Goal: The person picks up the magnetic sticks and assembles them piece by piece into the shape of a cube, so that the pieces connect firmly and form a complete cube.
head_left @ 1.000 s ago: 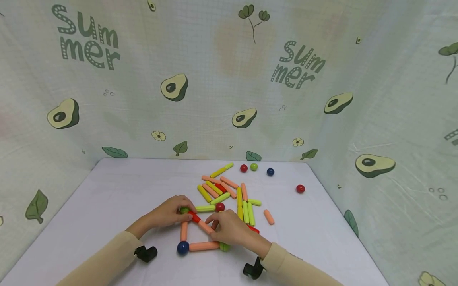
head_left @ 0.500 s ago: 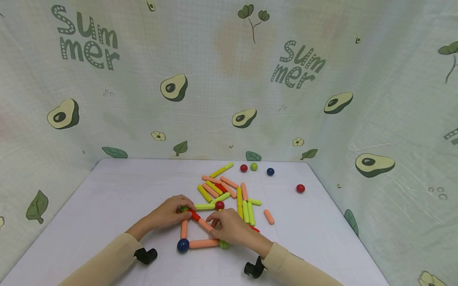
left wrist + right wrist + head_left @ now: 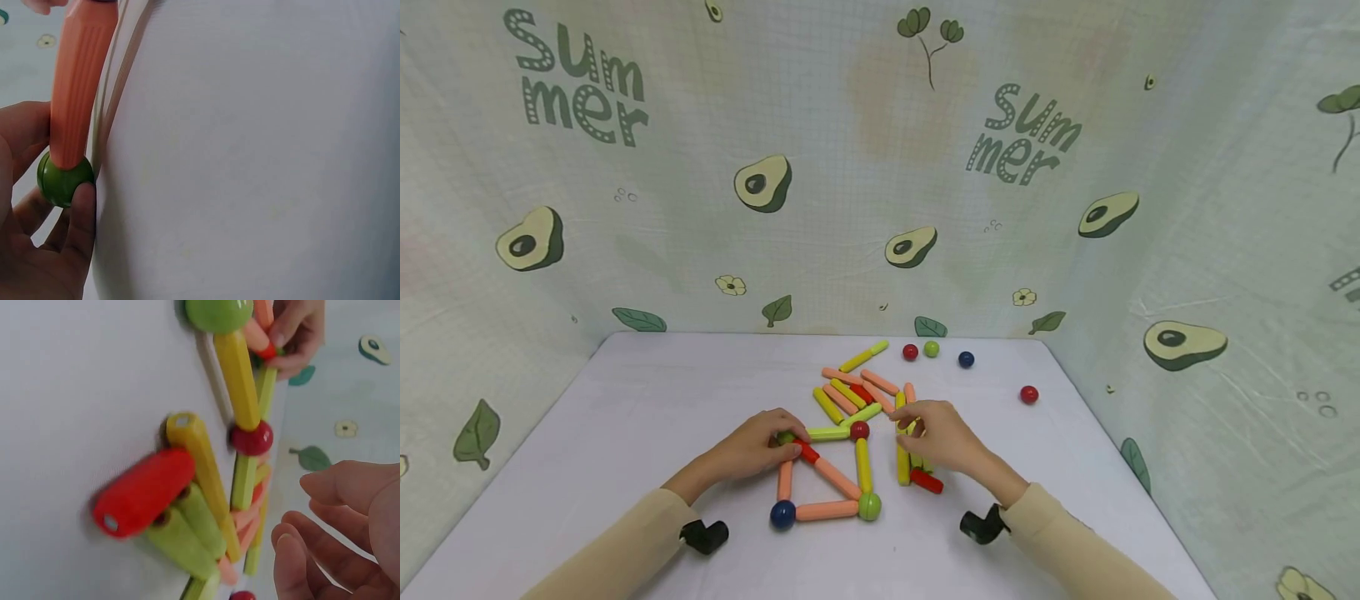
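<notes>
A frame of sticks and balls lies on the table in the head view. Its corners are a blue ball (image 3: 782, 515), a light green ball (image 3: 869, 507), a red ball (image 3: 860, 430) and a green ball (image 3: 62, 181). A red stick (image 3: 807, 452) and a salmon stick (image 3: 837, 478) make its diagonal; a yellow stick (image 3: 863, 467) forms the right side. My left hand (image 3: 765, 446) pinches the green ball at the far left corner. Over the loose sticks hovers my right hand (image 3: 946, 435), fingers loosely bent, nothing visible in them. A short red stick (image 3: 927, 481) lies below it.
Behind the frame, salmon, yellow and lime sticks lie in a loose pile (image 3: 850, 398). Farther back are a loose red ball (image 3: 910, 352), a green ball (image 3: 931, 349) and a dark blue ball (image 3: 966, 359). Another red ball (image 3: 1029, 395) sits right. Patterned cloth surrounds the table.
My right hand has left the salmon diagonal stick and moved right and back over the loose sticks, uncovering the light green ball and yellow side. My left hand stays at its corner.
</notes>
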### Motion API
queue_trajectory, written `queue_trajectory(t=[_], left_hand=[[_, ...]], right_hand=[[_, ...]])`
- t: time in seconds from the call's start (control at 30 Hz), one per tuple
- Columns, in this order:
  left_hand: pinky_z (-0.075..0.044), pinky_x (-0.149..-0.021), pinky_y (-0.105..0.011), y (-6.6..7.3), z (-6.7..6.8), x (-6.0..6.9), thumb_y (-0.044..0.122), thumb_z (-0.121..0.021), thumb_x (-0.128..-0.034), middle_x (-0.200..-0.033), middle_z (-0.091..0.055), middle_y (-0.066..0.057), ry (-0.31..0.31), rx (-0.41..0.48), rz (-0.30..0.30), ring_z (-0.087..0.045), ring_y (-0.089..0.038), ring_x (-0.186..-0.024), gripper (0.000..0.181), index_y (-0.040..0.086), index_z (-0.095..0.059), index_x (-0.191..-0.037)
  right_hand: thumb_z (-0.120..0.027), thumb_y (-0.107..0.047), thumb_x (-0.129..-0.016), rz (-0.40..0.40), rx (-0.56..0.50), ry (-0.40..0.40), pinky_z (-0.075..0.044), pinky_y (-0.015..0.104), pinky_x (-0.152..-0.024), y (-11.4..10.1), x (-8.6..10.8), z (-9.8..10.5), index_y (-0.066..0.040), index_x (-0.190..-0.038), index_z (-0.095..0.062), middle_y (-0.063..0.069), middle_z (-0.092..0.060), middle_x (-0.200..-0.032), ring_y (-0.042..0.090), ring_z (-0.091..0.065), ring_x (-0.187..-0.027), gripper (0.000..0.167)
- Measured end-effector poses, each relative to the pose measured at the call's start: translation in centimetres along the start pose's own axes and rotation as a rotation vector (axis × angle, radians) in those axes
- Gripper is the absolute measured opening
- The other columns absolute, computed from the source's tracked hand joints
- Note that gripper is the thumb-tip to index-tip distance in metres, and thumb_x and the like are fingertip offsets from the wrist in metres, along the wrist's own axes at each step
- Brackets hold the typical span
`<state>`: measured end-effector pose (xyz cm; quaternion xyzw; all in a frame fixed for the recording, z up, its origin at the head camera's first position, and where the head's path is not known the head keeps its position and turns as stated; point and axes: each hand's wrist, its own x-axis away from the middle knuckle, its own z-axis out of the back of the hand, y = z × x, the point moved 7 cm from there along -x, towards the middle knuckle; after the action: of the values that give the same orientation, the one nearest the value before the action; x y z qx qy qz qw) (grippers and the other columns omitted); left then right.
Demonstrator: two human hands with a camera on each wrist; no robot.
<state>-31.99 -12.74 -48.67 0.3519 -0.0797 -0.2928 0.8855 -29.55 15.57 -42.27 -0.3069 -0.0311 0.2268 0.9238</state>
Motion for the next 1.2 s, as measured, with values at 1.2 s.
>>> queue_trajectory(t=[1.2], left_hand=[[-0.051, -0.098, -0.044, -0.2, 0.0, -0.3, 0.027, -0.07, -0.1045, -0.133, -0.064, 0.0, 0.028, -0.007, -0.006, -0.059, -0.025, -0.121, 0.011, 0.026, -0.077, -0.113]], right_hand=[[-0.079, -0.008, -0.093, -0.163, 0.1, 0.072, -0.054, 0.028, -0.072, 8.3, 0.4, 3.0, -0.006, -0.12, -0.077, 0.001, -0.072, -0.097, 0.014, -0.059, -0.079, 0.027]])
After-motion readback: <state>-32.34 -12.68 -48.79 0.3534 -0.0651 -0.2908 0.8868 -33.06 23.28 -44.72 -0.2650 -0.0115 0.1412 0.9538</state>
